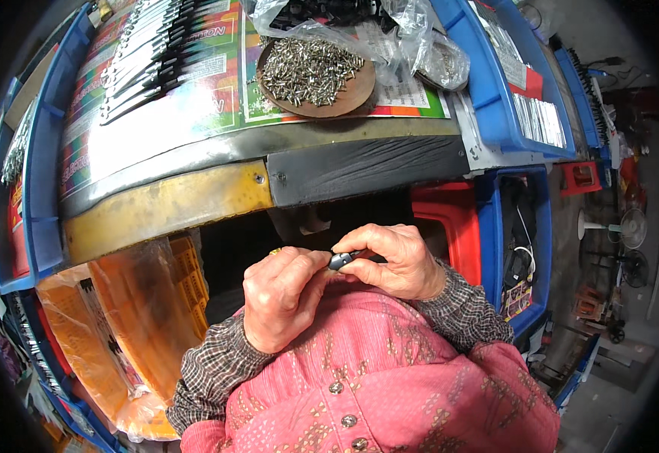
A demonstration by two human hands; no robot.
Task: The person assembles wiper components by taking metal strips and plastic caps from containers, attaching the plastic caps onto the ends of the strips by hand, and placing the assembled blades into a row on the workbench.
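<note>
Close in front of my body, I hold a small dark grey piece [339, 261] with light spots on it between my two hands. My left hand [285, 293] is closed, its thumb and fingertips pinched at the piece's left end. From the other side, my right hand [397, 260] grips it between thumb and forefinger. The fingers cover much of the piece, so its kind cannot be made out. Beyond my hands, on the bench, stands a round brown dish [359, 89] heaped with small shiny metal pins [307, 72].
A row of slim silver-and-black pieces [144, 64] lies on the bench's left side. Blue bins [488, 75] stand at both ends. Clear plastic bags [412, 45] crowd the back. The bench's yellow-and-black front edge [171, 202] runs just beyond my hands. An orange plastic-lined container [137, 294] sits lower left.
</note>
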